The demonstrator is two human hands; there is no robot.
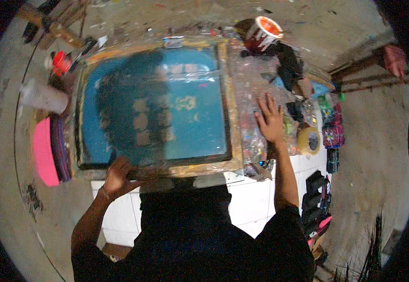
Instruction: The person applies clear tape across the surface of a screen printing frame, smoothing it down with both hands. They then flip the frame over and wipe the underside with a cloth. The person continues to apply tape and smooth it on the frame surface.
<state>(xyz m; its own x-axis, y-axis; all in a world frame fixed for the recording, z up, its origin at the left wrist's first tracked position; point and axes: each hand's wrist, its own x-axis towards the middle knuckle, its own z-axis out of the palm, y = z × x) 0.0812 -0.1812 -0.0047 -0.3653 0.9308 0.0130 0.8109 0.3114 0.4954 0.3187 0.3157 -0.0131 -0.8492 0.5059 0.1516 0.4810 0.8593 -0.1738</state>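
A blue screen-printing mesh (195, 122) in a stained wooden frame (232, 145) lies before me, with pale printed shapes on it and a dark shadow across its left half. A clear pane or sheet (190, 185) overlaps it and juts past the near edge. My left hand (122, 175) is curled at the frame's near left edge, apparently gripping it; whether it also holds the pane I cannot tell. My right hand (270, 120) lies with fingers spread on the paint-spattered worktop (251, 94), right of the frame.
A white can (44, 96), red cup (61, 63) and pink stack (46, 152) stand left. An orange paint bucket (263, 35), black cloth (289, 63) and tape roll (308, 140) are right. Bundles (333, 127) and dark items (315, 202) line the white tiled surface (246, 207).
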